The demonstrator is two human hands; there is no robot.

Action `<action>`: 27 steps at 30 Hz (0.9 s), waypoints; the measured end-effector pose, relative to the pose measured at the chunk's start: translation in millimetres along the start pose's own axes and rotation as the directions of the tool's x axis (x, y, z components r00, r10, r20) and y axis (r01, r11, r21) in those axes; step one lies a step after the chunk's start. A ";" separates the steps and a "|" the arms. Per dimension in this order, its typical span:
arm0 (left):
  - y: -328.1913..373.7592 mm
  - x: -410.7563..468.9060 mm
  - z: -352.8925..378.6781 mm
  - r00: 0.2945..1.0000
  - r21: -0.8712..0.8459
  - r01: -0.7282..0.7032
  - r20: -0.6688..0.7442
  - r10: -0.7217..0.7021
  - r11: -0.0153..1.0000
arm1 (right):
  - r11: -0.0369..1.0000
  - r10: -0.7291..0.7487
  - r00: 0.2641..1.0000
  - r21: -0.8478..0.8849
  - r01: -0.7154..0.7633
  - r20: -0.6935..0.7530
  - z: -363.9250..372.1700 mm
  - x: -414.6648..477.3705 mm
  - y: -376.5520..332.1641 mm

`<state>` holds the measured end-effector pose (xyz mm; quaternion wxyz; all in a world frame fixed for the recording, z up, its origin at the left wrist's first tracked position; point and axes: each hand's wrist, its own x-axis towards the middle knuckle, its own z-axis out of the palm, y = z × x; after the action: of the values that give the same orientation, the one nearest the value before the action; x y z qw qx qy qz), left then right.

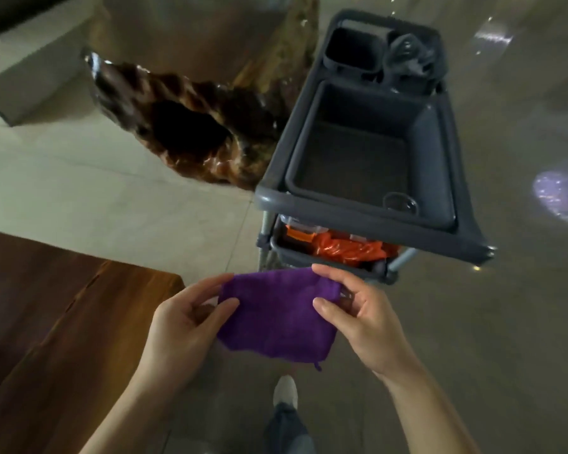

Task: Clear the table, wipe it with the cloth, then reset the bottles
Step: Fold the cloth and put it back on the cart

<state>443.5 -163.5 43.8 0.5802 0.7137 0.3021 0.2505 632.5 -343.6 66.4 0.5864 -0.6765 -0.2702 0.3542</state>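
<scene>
Seen from the head camera, the person stands over the floor holding a folded purple cloth (276,317) up in the air between both hands. The left hand (181,326) pinches the cloth's left edge between thumb and fingers, and the right hand (358,317) pinches its upper right corner the same way. The cloth hangs clear of the wooden table (63,322), whose corner lies to the left and shows a bare top. Just ahead stands a grey cart (368,152); its top tub holds a clear glass (401,204) at the near corner, and orange packets (345,249) fill the shelf below. A white shoe (285,389) shows beneath the cloth.
</scene>
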 end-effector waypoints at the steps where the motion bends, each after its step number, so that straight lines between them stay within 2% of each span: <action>1: 13.1 9.1 9.4 0.999 0.013 -0.043 0.032 0.043 0.999 | 1.000 -0.028 0.999 0.000 0.028 -0.028 -12.5 -1.6 -7.9; 8: 101.4 66.8 63.9 0.965 0.005 -0.229 0.129 0.226 0.973 | 0.966 -0.258 0.940 -0.040 0.256 -0.225 -87.9 4.7 -71.6; 13: 146.4 103.9 97.7 0.947 -0.083 -0.286 0.124 0.295 0.954 | 0.931 -0.365 0.903 -0.062 0.360 -0.228 -128.7 28.9 -105.8; 17: 150.3 121.1 113.2 0.953 -0.097 -0.267 0.123 0.278 0.959 | 0.936 -0.351 0.913 -0.082 0.342 -0.207 -151.0 47.0 -104.9; 21: 118.2 127.9 125.3 0.974 0.013 -0.178 0.146 0.174 0.984 | 0.959 -0.263 0.949 -0.155 0.237 -0.172 -160.5 61.3 -76.2; 23: 97.7 130.5 130.1 0.976 0.142 -0.166 0.169 0.141 0.976 | 0.966 -0.199 0.965 -0.201 0.163 -0.171 -161.5 67.1 -57.9; 25: 79.1 132.1 133.7 0.970 0.316 -0.210 0.185 0.157 0.925 | 0.943 -0.155 0.975 -0.319 0.097 -0.162 -161.3 70.6 -41.7; 27: 66.5 132.1 136.8 0.956 0.444 -0.280 0.208 0.206 0.851 | 0.857 -0.168 0.974 -0.510 0.068 -0.153 -160.2 71.8 -30.6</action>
<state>641.1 -170.3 82.4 0.3755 0.8820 0.2154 0.1863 804.9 -378.9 94.7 0.4344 -0.8186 -0.3361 0.1680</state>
